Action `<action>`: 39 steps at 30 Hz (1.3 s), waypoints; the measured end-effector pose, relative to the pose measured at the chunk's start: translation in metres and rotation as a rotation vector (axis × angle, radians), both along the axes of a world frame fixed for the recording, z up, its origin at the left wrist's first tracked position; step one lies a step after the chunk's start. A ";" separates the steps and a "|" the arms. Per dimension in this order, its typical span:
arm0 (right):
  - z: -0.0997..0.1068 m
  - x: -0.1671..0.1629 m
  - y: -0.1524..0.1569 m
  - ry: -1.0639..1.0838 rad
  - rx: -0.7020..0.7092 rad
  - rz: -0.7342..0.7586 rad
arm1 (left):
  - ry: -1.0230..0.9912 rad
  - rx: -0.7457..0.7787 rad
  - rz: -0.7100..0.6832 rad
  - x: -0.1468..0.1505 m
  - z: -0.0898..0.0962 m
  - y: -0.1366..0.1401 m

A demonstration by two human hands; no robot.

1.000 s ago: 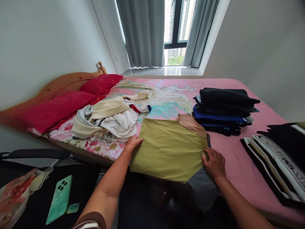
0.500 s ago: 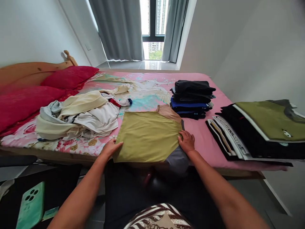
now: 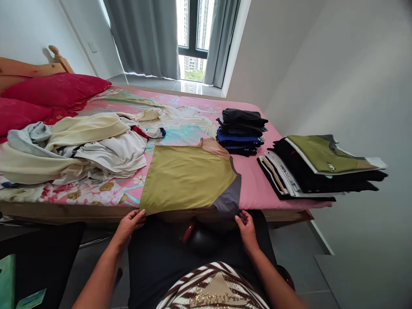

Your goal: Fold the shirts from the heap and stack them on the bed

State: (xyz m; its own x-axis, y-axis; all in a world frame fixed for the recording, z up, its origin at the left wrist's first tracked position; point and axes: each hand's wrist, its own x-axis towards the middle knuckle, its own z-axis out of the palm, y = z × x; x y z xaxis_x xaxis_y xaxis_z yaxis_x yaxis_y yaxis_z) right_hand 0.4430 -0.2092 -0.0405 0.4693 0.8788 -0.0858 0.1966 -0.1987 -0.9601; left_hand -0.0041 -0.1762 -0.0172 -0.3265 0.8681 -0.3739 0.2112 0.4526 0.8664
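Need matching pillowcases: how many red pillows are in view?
2: the far pillow by the headboard, and the near pillow, cut by the picture's left edge. Others may be hidden.

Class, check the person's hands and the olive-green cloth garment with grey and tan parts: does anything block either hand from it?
Nothing visible does. The left hand pinches the garment at its near left corner, and the right hand is at its near grey edge. The rumpled cream and white clothes lie off to the left.
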 end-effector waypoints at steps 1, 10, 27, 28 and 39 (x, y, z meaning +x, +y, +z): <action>0.004 0.000 0.000 0.122 -0.053 0.035 | -0.029 0.014 0.014 0.002 -0.002 0.001; 0.052 -0.009 0.009 0.660 -0.107 0.152 | 0.070 0.023 -0.326 0.110 -0.006 -0.028; 0.072 -0.021 0.034 0.166 0.168 0.284 | -0.378 0.207 -0.543 0.272 0.046 0.061; 0.070 -0.025 0.035 0.080 0.190 0.291 | -0.384 0.193 -0.561 0.270 0.049 0.062; 0.074 -0.021 0.029 -0.149 0.207 0.145 | -0.095 0.399 -0.640 0.281 0.056 0.045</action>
State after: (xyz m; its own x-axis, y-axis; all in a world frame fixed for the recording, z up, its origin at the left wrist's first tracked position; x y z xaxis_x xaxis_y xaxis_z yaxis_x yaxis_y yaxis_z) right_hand 0.4223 -0.1798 0.0331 0.3319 0.9293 0.1622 0.3502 0.0383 -0.9359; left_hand 0.2770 -0.1312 0.0384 0.3041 0.9526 0.0068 0.2437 -0.0847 0.9661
